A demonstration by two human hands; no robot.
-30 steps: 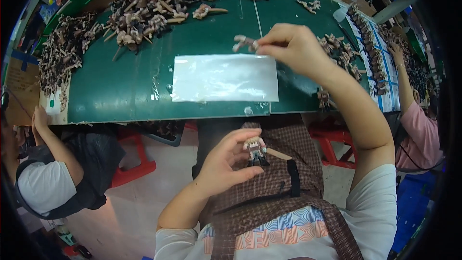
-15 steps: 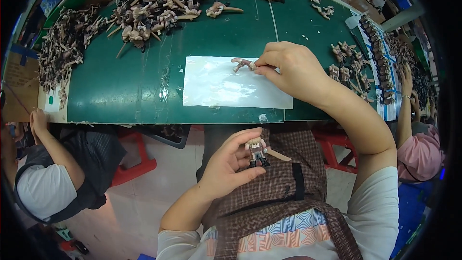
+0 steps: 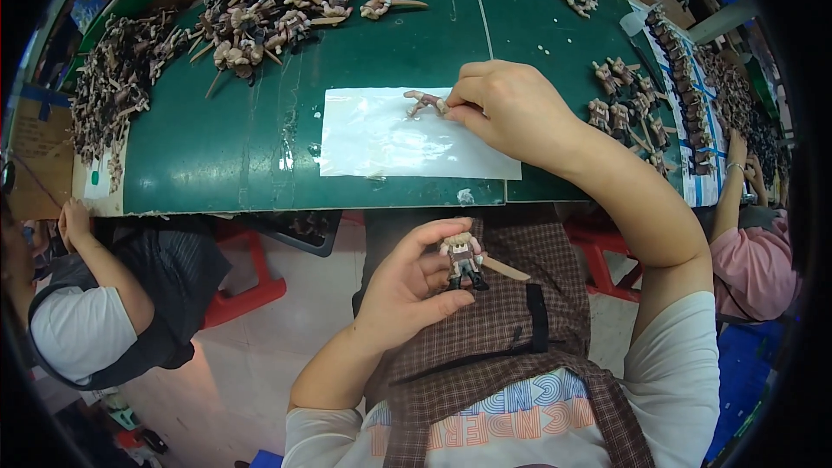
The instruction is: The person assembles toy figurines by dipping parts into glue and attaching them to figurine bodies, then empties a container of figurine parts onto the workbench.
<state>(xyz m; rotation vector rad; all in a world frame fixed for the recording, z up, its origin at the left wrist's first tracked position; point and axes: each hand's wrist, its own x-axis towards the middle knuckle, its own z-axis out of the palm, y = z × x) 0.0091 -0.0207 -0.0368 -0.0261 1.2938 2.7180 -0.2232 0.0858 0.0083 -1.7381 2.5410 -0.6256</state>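
My left hand (image 3: pixel 414 282) is over my lap, below the table edge, and pinches a small toy figure (image 3: pixel 464 260) with a brown body, a pale head and dark legs. A thin wooden stick (image 3: pixel 505 269) juts from the figure to the right. My right hand (image 3: pixel 511 108) reaches onto the green table (image 3: pixel 234 156) and holds a small brown figure part (image 3: pixel 426 104) at its fingertips. That part lies over a clear plastic sheet (image 3: pixel 390 143) spread on the table.
A big heap of brown figures on sticks (image 3: pixel 260 9) covers the table's far side and left end. More figures (image 3: pixel 624 108) lie at the right. One person sits at my left (image 3: pixel 95 321), another in pink at my right (image 3: pixel 754 251). Red stools stand below.
My right hand has brought the small brown part down from above the table onto the plastic sheet. My left hand keeps the toy figure in the same place over my lap.
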